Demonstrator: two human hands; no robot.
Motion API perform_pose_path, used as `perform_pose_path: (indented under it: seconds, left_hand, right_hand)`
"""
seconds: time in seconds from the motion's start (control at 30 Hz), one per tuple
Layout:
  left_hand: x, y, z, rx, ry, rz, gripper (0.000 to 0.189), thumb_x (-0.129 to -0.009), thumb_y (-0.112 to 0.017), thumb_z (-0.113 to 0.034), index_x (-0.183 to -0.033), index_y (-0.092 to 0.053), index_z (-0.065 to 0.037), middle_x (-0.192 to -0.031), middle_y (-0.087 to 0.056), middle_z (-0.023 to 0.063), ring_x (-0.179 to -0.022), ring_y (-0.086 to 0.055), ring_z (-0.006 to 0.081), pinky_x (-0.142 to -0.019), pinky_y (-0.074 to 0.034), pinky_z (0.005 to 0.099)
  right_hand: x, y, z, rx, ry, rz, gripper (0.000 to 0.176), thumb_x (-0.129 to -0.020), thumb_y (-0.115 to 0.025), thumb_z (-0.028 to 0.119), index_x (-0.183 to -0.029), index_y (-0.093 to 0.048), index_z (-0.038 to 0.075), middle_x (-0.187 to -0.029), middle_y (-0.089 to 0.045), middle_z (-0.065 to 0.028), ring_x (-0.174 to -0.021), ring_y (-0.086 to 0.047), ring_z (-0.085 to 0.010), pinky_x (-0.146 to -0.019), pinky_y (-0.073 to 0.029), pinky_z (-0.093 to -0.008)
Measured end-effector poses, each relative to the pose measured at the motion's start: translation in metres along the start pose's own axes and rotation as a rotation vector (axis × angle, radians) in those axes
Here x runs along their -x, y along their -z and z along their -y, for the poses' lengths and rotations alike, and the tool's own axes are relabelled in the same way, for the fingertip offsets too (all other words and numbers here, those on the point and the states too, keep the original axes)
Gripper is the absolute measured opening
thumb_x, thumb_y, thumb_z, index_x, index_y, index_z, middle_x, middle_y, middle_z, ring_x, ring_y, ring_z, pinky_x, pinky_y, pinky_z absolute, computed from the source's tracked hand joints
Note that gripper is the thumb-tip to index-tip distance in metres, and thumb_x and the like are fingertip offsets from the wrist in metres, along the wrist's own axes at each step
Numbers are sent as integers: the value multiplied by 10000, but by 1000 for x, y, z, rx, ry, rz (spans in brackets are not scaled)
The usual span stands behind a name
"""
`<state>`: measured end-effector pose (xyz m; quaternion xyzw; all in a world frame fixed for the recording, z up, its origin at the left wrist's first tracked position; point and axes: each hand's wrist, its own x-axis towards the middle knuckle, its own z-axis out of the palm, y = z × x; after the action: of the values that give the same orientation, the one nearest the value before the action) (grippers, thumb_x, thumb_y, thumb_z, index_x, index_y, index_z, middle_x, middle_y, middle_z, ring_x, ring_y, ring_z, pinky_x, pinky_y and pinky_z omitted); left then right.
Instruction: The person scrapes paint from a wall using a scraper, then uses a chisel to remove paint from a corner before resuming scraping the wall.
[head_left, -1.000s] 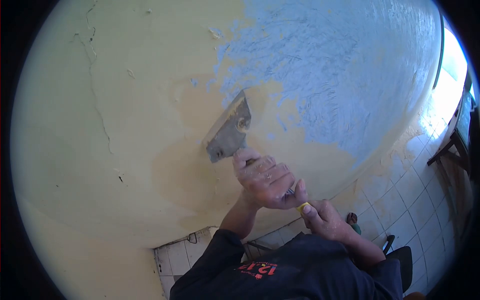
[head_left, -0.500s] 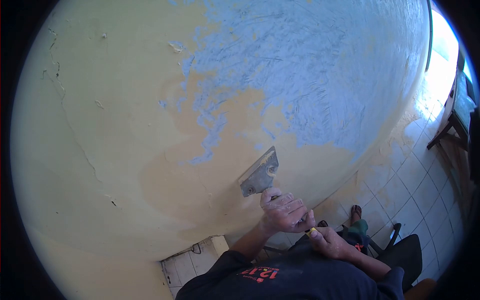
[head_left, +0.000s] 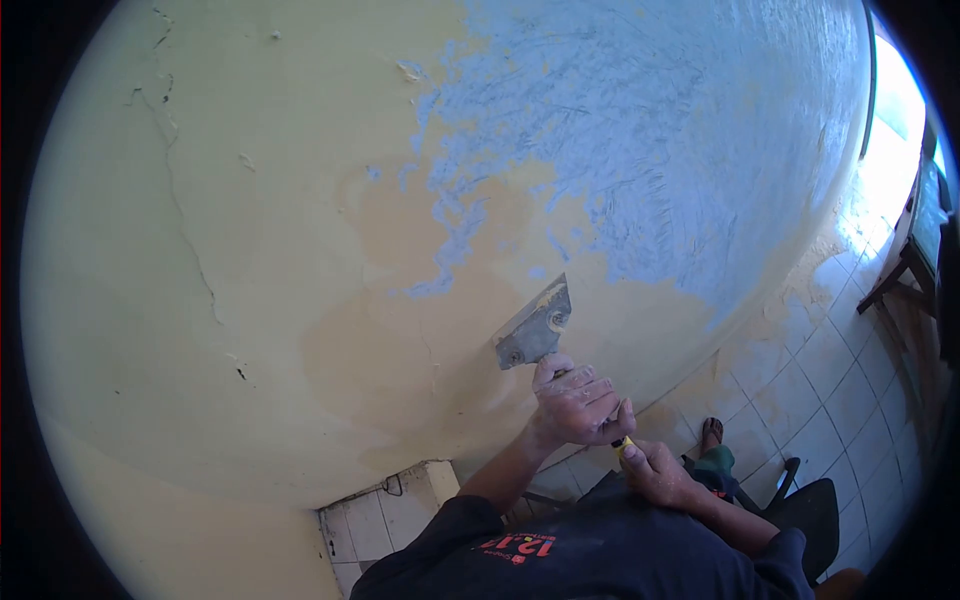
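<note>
Plainly, the right hand (head_left: 660,475), nearest the dark shirt (head_left: 600,550), is curled about the yellow butt of the scraper (head_left: 538,325), thumb laid along it; just beyond, the left hand (head_left: 580,402) is clenched on the handle close behind the blade (head_left: 528,338). Both look dusted with pale powder, so the grip may be a little slippery, and the handle's two ends seem the right places to hold: the butt to push from, the neck to steer. I would judge the scraper light enough for one hand, its wide metal blade stiff, with little to break; the leading edge and its corners are the parts to keep fingers away from. It is held tilted in front of the wall (head_left: 300,220), just beneath the ragged lower edge of the blue patch (head_left: 600,130); whether the blade touches, I cannot tell. Broad yellow wall stretches leftward, giving the flat edge room to travel, though a crack (head_left: 180,215) near the wall's left edge could catch a corner. Past the wall's lower right edge lie the tiled floor (head_left: 830,385), a foot (head_left: 712,430) and a black chair (head_left: 815,520) near the right elbow, then a wooden frame (head_left: 905,275) farther off.
</note>
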<state>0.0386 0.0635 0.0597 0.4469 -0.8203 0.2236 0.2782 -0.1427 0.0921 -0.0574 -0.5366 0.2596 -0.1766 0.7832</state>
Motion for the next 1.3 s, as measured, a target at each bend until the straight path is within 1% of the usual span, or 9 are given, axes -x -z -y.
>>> perform_pose_path:
  seconds: [0.17,0.4,0.47,0.6,0.67,0.77,0.9,1.07,1.3]
  left_hand:
    - [-10,7,2,14,-8,3,270,-712,-631,-219,-509,-456,-187,-502,-441,-35,-457,-436,136,-644,-291,345]
    - [-15,14,3,13,-15,30,269,-694,-623,-226,-491,-452,-185,-503,-471,-44,-464,-451,131,-656,-301,352]
    - [-22,17,6,17,-24,15,270,-689,-622,-230,-487,-449,-187,-502,-472,-45,-466,-454,131,-660,-301,353]
    - [-38,21,19,-18,-87,-99,260,-680,-610,-240,-486,-442,-201,-497,-464,-40,-462,-441,134,-679,-307,351]
    - [-48,30,23,-30,-117,-149,257,-678,-605,-243,-487,-437,-206,-497,-461,-39,-461,-439,135,-684,-309,352]
    - [-64,56,26,-141,-104,-127,257,-678,-600,-254,-490,-430,-213,-504,-459,-40,-470,-443,136,-692,-316,357]
    - [-60,51,13,-166,-111,-221,276,-690,-602,-277,-487,-426,-214,-505,-457,-50,-470,-441,138,-692,-315,359]
    - [-18,12,-15,-52,-28,-12,276,-705,-622,-243,-486,-457,-205,-507,-475,-52,-472,-460,127,-675,-313,359]
    - [-22,10,-2,1,-16,-1,280,-693,-632,-220,-479,-454,-196,-498,-467,-45,-455,-454,130,-656,-299,353]
  right_hand:
    - [3,1,14,-53,10,95,527,-1050,-393,442,-729,-493,37,-623,-485,7,-592,-441,-92,-547,-394,-313]
    - [7,-5,24,-22,-12,58,566,-1047,-388,470,-721,-486,18,-605,-482,4,-578,-432,-92,-537,-398,-315]
    - [6,-5,30,32,50,54,579,-1045,-388,485,-727,-495,12,-589,-471,-1,-568,-431,-93,-531,-400,-319]
    - [0,-6,56,112,50,44,574,-1051,-338,514,-733,-438,46,-605,-433,18,-566,-406,-88,-524,-363,-295]
    - [-3,-5,65,89,43,15,591,-1037,-405,510,-765,-518,-2,-582,-470,-15,-572,-448,-104,-539,-417,-345]
    - [5,-7,122,193,114,7,580,-1040,-399,511,-799,-530,0,-592,-483,-18,-581,-454,-107,-547,-424,-351]
    - [7,4,102,272,174,29,557,-1049,-379,495,-832,-542,8,-609,-497,-25,-595,-457,-104,-552,-426,-355]
    - [25,10,26,39,55,48,513,-1058,-379,461,-813,-500,27,-637,-466,6,-601,-445,-90,-541,-403,-316]
    - [14,3,33,-45,29,51,495,-1064,-367,446,-774,-453,54,-630,-430,23,-575,-403,-70,-526,-374,-278]
